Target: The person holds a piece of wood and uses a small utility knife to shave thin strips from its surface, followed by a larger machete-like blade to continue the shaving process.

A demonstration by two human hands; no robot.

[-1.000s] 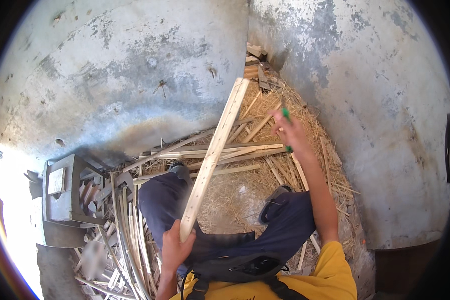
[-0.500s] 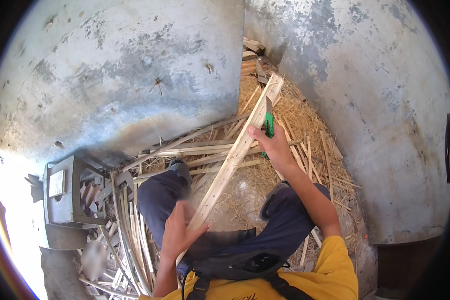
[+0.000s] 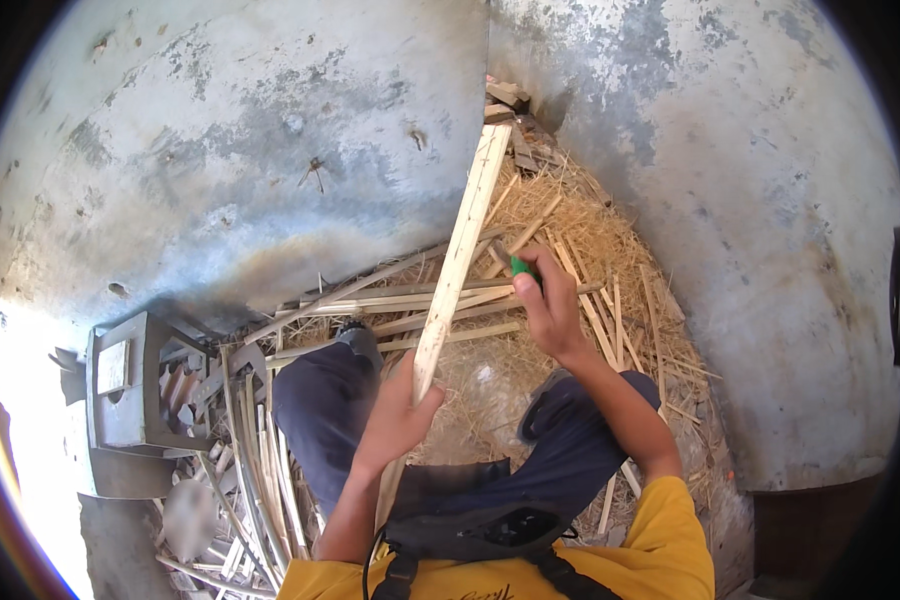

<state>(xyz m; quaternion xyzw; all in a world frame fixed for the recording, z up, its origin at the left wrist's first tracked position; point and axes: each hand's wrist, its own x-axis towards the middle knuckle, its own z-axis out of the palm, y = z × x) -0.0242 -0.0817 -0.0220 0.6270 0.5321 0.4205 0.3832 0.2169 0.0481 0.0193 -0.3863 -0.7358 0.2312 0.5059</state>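
Observation:
A long, pale strip of split wood or bamboo [image 3: 460, 245] stands slanted before me, its far end up near the corner of the walls. Around its lower part my left hand [image 3: 400, 418] is closed, with the near end running down past my wrist toward my lap. Off the strip's right side, my right hand [image 3: 550, 305] is closed on a green utility knife [image 3: 519, 266]. Most of the knife's handle is hidden in the fingers, and its blade end points to the upper left, apart from the strip.
Shavings [image 3: 610, 235] and loose strips [image 3: 380, 300] cover the floor between my legs and the walls. A grey metal frame [image 3: 135, 385] stands at the left, above a pile of long strips [image 3: 260, 470]. Weathered walls [image 3: 270, 130] meet beyond, with wood pieces [image 3: 508, 92] in the gap.
My left hand has moved up and gripped the strip, which has swung left and more upright. My right hand has come off the strip and turned the knife, still held.

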